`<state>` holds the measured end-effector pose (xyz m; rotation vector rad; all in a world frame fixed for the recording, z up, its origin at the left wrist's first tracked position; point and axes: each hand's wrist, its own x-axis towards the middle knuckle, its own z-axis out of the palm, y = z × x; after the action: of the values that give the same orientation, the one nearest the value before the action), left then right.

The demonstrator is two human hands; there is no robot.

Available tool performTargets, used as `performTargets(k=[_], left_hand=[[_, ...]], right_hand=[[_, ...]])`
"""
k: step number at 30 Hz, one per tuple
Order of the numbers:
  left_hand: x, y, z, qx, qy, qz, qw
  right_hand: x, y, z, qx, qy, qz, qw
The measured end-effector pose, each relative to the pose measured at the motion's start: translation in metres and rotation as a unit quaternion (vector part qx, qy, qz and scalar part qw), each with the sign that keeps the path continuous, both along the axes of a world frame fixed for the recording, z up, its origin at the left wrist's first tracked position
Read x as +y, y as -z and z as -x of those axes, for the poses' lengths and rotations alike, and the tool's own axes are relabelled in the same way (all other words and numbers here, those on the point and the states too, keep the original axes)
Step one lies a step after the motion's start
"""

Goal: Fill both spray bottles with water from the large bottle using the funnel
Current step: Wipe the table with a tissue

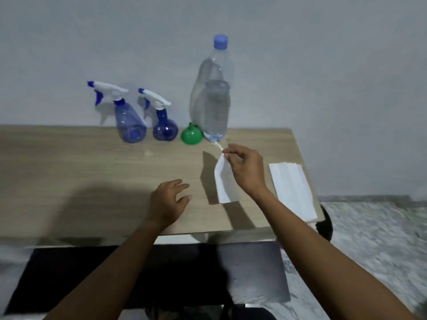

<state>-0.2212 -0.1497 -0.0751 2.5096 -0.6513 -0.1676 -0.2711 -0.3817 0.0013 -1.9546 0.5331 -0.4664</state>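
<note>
Two blue spray bottles with white trigger heads stand at the back of the wooden table (69, 162): a taller one (129, 121) and a rounder one (164, 125) to its right. A green funnel (191, 134) lies mouth-down beside them. The large clear bottle (212, 95), capped in blue, stands behind the funnel and holds water. My right hand (247, 167) pinches the top corner of a white tissue (223, 181), which hangs down to the table. My left hand (169, 199) hovers over the table's front with fingers spread, holding nothing.
A stack of white tissues (292, 190) lies at the table's right edge. A grey wall rises right behind the bottles. A dark mat (138, 273) lies on the floor below the table's front edge, and speckled floor (369, 239) shows to the right.
</note>
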Motion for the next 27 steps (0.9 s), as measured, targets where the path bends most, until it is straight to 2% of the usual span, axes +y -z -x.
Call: performTargets(k=[5,8,11,13,15,20,24,27], left_hand=[[0.103,-0.011,-0.051,0.056,-0.109,-0.052,0.991],[0.146,-0.011,-0.084,0.071,-0.108,-0.071,0.989],[0.175,-0.008,-0.111,0.085,-0.083,-0.136,0.984],[0.186,-0.003,-0.121,0.104,-0.064,-0.169,0.978],[0.193,0.004,-0.124,0.118,-0.048,-0.161,0.979],[0.195,0.008,-0.129,0.095,-0.035,-0.175,0.979],[0.196,0.007,-0.13,0.088,-0.033,-0.179,0.979],[0.198,0.005,-0.129,0.08,-0.034,-0.178,0.98]], right_hand=[[0.096,0.021,-0.069,-0.008,-0.041,0.009,0.999],[0.148,0.032,-0.107,-0.013,-0.06,0.04,0.997],[0.189,0.042,-0.14,-0.024,-0.078,0.108,0.991],[0.208,0.054,-0.158,-0.018,-0.084,0.165,0.983],[0.22,0.067,-0.174,-0.003,-0.09,0.206,0.974],[0.243,0.085,-0.198,0.028,-0.108,0.235,0.966],[0.257,0.084,-0.217,0.007,-0.111,0.242,0.964],[0.262,0.093,-0.225,0.023,-0.155,0.258,0.953]])
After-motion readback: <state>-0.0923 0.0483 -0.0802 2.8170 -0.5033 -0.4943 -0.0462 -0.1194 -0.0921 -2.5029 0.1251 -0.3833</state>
